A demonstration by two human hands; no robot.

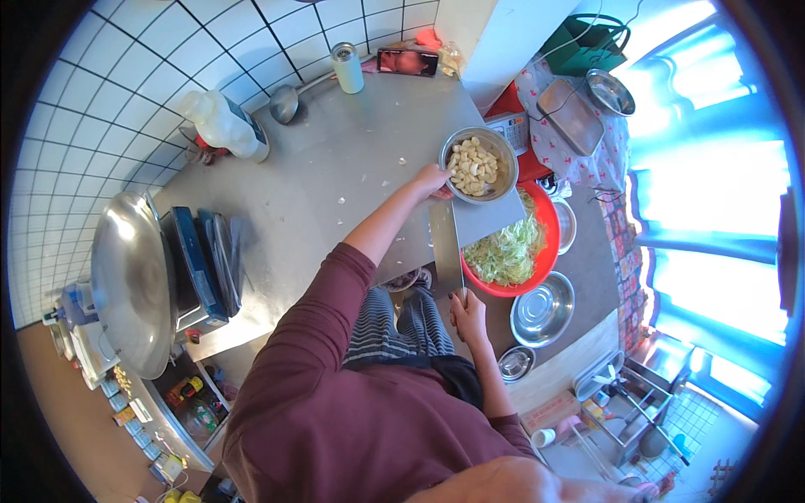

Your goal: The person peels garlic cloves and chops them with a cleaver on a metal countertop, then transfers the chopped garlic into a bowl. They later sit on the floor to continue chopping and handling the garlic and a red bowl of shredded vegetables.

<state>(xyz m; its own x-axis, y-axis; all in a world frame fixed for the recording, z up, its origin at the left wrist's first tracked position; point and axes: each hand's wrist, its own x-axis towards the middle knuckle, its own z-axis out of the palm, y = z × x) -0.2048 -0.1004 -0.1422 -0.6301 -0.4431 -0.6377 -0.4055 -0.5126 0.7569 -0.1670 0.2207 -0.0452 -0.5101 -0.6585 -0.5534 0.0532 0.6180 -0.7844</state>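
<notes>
My left hand (434,182) grips the near-left rim of a stainless steel bowl (508,165), thumb over the edge. Peeled garlic cloves (473,165) fill much of that bowl, which is at the right corner of the metal worktop (302,182). In my right hand (470,315) is the handle of a cleaver (448,244). Its broad blade points away from me, its far end just below my left hand. Beyond the worktop edge, lower down, a red plastic basin (553,232) holds shredded cabbage (510,251), partly hidden by the worktop corner.
Small white scraps dot the worktop. Along the tiled wall are a white plastic jug (229,126), a ladle (285,104), a pale green tumbler (348,69) and a propped phone (407,62). A wok (132,283) stands left; steel basins (544,309) and a digital scale (510,131) are right.
</notes>
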